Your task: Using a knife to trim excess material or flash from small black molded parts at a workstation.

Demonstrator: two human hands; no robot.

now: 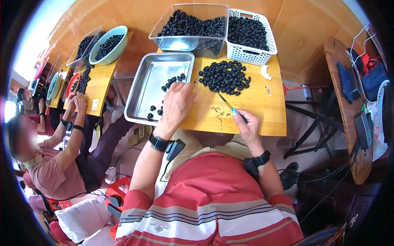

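My left hand [179, 103] is over the right rim of a shallow metal tray [137, 98], its fingers curled inward. Whatever those fingers may hold is hidden. Several small black round parts with hollow middles [173, 81] lie in the tray beside this hand. My right hand [248, 128] grips a small knife [225, 101] by its dark handle, near the table's front edge. The slim blade points away from me, its tip close to a loose pile of the same black parts [225, 77]. Dark crumbs [221, 112] are scattered by the blade.
At the back stand a clear plastic bin [186, 42] and a white perforated basket [250, 54], both full of black parts. A torn white piece [266, 72] lies on the wooden table [269, 119]. To the left, another person [61, 164] works at a similar table.
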